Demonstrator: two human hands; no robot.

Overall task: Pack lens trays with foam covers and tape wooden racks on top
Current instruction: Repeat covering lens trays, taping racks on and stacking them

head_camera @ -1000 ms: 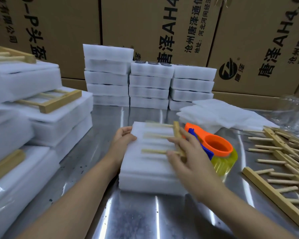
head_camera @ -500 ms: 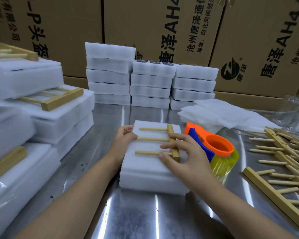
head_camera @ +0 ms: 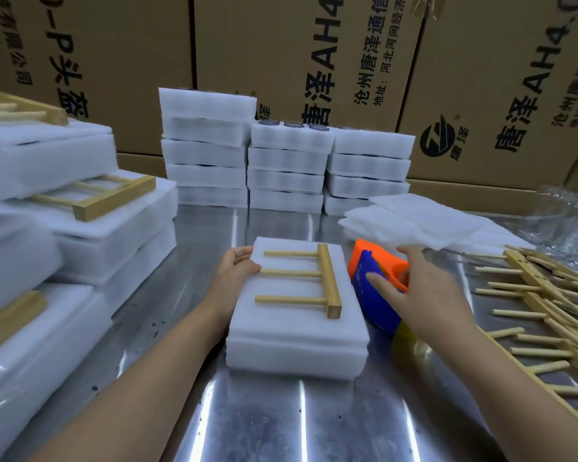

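1. the lens tray, covered in white foam, lies flat on the metal tabletop straight in front of the person. clock directions below are read from it, with 12 o'clock pointing away from the person.
2. one wooden rack lies on top of the tray. its bar runs along the 3 o'clock side and its three pegs point toward 9 o'clock.
3. the left hand holds the tray at about 10 o'clock. its fingers curl round the edge and its thumb lies on the top foam near the middle peg's tip.
4. the right hand is at 3 o'clock with its fingers spread and nearly straight. its thumb touches the tape dispenser but the hand has not closed round it.
5. the orange and blue dispenser stands just beside the tray's 3 o'clock edge, partly hidden under that hand.
6. at 12 o'clock three stacks of foam trays stand side by side against printed cardboard boxes.
7. at 1 to 2 o'clock a pile of thin foam sheets lies just beyond the dispenser, with clear plastic farther right.
8. at 3 to 4 o'clock lies a heap of loose racks. the right forearm crosses its near end.
9. at 8 to 10 o'clock packed trays are stacked high, with racks on top.
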